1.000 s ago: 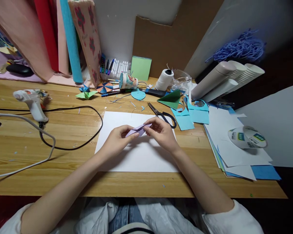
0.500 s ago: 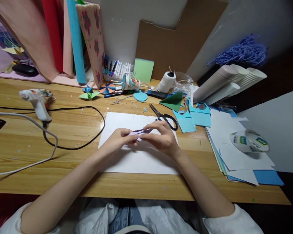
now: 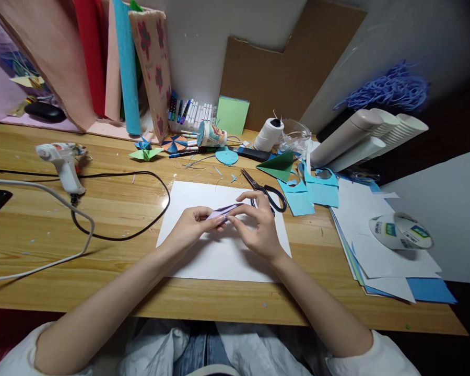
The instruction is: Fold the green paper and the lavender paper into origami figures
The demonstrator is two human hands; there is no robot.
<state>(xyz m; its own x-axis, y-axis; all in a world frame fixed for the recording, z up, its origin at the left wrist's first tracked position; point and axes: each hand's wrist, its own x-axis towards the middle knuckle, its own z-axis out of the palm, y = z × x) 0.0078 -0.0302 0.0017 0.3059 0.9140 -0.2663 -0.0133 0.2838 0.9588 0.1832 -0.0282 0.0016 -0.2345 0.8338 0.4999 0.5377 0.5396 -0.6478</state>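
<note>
A small folded piece of purple paper [image 3: 221,211] is held in the air over a white sheet [image 3: 219,263]. My left hand [image 3: 196,222] pinches its left end between thumb and fingers. At the other end, my right hand [image 3: 258,224] grips the paper's near edge with thumb and index finger, its other fingers raised and bent. Part of the paper is hidden behind the fingers. Black-handled scissors [image 3: 274,197] lie just beyond my right hand, partly on the sheet.
A white glue gun [image 3: 62,167] and its looping black cable [image 3: 117,237] lie at left. Behind are a spool of white thread [image 3: 268,134], a folded green paper [image 3: 278,166] and cut blue paper [image 3: 300,201]. Paper stacks [image 3: 384,261] with a tape roll [image 3: 399,231] sit at right.
My right hand has shifted its grip on the purple paper: its fingers are more bent, with thumb and index now at the near edge. The paper's right end has tilted up a little.
</note>
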